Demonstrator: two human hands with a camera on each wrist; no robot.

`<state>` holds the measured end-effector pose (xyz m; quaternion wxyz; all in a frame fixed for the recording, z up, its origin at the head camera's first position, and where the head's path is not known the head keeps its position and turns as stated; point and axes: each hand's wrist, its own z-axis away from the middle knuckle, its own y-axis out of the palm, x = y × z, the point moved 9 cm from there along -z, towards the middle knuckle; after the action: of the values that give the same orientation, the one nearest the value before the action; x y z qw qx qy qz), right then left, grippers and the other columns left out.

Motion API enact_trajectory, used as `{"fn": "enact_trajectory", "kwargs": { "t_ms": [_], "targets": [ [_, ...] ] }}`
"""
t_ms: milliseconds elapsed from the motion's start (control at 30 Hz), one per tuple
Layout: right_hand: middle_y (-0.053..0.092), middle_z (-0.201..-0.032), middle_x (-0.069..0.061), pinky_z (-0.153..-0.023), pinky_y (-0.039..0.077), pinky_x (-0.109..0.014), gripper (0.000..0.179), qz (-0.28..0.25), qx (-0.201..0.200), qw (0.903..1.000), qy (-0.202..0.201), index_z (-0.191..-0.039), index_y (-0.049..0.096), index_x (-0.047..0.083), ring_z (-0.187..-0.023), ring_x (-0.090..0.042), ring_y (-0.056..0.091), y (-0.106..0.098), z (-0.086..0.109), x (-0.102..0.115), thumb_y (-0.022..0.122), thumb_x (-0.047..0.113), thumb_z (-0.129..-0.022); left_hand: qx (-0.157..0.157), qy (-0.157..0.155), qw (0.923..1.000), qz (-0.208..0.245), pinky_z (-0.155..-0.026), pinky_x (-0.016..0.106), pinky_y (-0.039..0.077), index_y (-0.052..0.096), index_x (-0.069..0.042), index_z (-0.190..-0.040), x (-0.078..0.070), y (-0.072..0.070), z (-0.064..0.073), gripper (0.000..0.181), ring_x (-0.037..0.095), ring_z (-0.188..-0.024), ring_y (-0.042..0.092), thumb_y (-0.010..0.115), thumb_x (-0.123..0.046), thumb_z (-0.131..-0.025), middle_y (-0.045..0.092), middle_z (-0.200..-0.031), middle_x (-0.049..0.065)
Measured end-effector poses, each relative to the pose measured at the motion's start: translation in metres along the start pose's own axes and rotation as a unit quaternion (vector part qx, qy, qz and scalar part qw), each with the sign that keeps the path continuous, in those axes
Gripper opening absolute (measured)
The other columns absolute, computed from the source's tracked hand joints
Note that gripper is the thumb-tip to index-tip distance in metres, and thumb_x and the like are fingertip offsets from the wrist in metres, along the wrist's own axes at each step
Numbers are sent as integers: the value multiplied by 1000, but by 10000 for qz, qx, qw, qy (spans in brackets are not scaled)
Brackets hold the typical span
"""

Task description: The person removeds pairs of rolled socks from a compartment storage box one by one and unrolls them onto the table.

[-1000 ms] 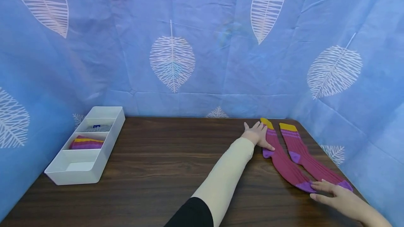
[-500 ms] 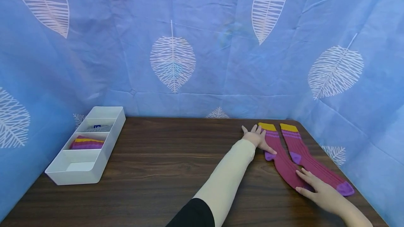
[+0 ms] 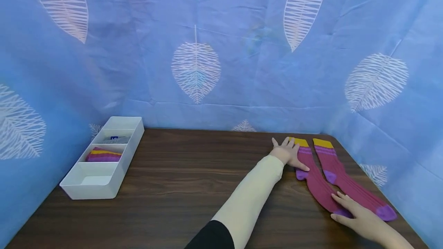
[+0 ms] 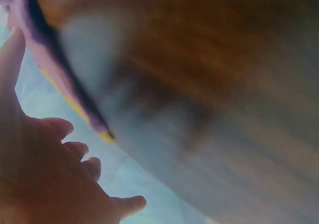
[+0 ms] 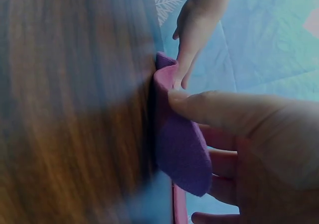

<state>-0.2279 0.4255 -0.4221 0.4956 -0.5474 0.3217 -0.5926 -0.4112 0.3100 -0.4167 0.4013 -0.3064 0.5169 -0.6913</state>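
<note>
Two crimson socks with purple heels and toes and yellow cuffs lie flat, side by side, at the table's right. My left hand (image 3: 288,155) has its fingers spread at the left-hand sock (image 3: 318,187), thumb near the heel and fingertips beside the cuff. At that sock's toe (image 5: 184,154), my right hand (image 3: 360,218) rests with extended fingers, covering part of the purple. In the right wrist view its thumb touches the sock's edge. The right-hand sock (image 3: 349,181) lies just beyond, apart from the first along the legs. In the left wrist view the sock's edge (image 4: 65,84) runs past my thumb.
A white divided box (image 3: 119,180) stands at the table's left. One compartment holds a folded crimson sock bundle (image 3: 104,156), another a grey bundle with a blue mark (image 3: 118,140). Blue leaf-print cloth (image 3: 228,68) hangs behind and along both sides of the table.
My right hand has slid left onto the left-hand sock's toe, uncovering the other toe. That sock's cuff, slanted before, now lies straighter. The head view has shifted slightly.
</note>
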Motion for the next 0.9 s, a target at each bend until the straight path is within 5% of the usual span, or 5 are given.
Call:
{"fn": "enact_trajectory", "kwargs": {
  "t_ms": [167, 667, 900],
  "targets": [
    [31, -144, -43, -85, 41, -71, 66, 153, -270, 9995, 10, -142, 42, -8, -125, -66, 32, -9, 0, 4, 54, 39, -98, -289, 263, 9992, -32, -123, 52, 4, -2, -52, -150, 8, -10, 0, 87, 4, -151, -10, 36, -87, -79, -7, -163, -20],
    [59, -122, -35, -78, 49, -64, 55, 451, -1178, 9920, 26, -128, 58, -7, -109, -57, 56, -38, -4, 15, 55, 40, -98, -1037, 935, 9902, -41, -121, 46, 22, 25, -48, -150, 54, -50, 57, 65, 6, -147, 28, 37, -73, -91, 30, -156, -22],
    [59, -120, -38, -79, 46, -68, 49, 538, -1677, 9843, -120, -123, 61, -6, -108, -60, 53, -58, -10, 31, 58, 36, -98, -1398, 1186, 9828, -221, -116, 47, 32, 41, -40, -145, 80, -63, 95, 56, 6, -140, 41, 40, -65, -95, 43, -150, -19]
  ]
}}
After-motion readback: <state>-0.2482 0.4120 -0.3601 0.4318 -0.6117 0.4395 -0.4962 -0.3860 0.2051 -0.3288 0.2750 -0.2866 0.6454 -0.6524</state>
